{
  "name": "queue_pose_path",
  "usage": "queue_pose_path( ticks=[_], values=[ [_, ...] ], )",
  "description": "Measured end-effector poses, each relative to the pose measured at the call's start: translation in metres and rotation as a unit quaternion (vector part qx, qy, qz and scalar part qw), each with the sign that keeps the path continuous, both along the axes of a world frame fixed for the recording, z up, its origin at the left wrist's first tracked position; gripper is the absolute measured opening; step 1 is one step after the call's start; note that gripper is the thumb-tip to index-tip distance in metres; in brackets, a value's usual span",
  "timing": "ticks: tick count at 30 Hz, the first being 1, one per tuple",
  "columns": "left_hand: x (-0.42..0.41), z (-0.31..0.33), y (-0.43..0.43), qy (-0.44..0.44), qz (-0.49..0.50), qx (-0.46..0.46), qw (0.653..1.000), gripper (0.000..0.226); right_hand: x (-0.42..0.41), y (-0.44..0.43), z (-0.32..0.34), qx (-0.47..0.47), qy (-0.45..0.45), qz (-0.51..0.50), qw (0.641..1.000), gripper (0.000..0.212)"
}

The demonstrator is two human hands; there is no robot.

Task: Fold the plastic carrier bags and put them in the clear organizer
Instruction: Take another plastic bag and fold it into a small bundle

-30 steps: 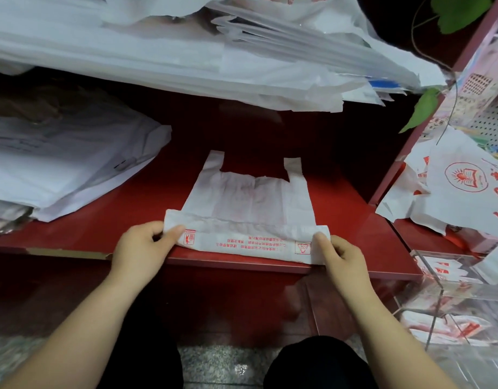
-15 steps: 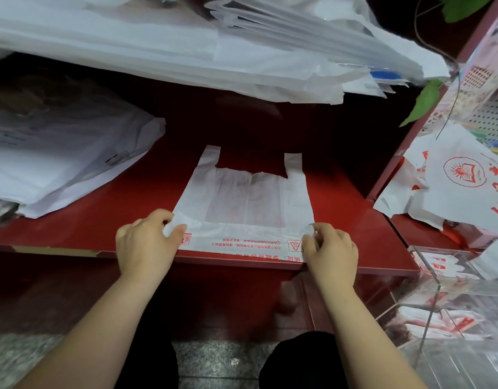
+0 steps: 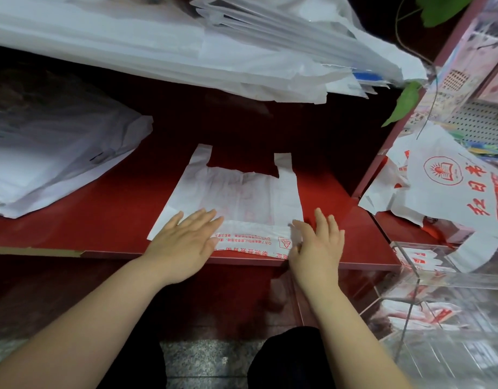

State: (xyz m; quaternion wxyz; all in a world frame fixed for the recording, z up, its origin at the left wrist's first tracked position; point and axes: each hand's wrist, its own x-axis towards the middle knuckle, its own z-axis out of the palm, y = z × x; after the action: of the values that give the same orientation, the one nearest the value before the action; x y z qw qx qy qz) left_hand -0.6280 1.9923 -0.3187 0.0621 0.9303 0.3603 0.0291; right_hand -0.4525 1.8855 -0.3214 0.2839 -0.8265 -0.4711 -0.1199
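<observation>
We are recording a change: both pinches on the hem are gone. The left grip (image 3: 183, 240) and right grip (image 3: 316, 245) are now lying flat and released, pressing the first fold of the carrier bag (image 3: 242, 192) at the front edge of the shelf (image 3: 101, 214). We are judging further folds outstanding before the clear organizer (image 3: 453, 279).

The person wears black trousers (image 3: 287, 360), forearms (image 3: 101, 318) bare.
</observation>
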Motion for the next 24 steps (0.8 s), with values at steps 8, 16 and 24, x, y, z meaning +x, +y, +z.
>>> queue_pose_path(
  ticks=[8, 16, 24],
  values=[
    [0.000, 0.000, -0.001, 0.013, 0.012, -0.020, 1.000, 0.077, -0.060, 0.018, -0.006, -0.129, -0.024, 0.175, 0.976, 0.044],
    [-0.028, 0.013, 0.016, 0.034, 0.041, -0.068, 0.996, 0.136, 0.000, -0.036, 0.000, -0.229, -0.009, 0.085, 0.970, 0.109],
    [-0.068, 0.004, -0.012, 0.033, -0.007, 0.045, 0.998, 0.111, 0.031, -0.014, 0.025, -0.330, -0.027, 0.060, 0.942, 0.047]
  ],
)
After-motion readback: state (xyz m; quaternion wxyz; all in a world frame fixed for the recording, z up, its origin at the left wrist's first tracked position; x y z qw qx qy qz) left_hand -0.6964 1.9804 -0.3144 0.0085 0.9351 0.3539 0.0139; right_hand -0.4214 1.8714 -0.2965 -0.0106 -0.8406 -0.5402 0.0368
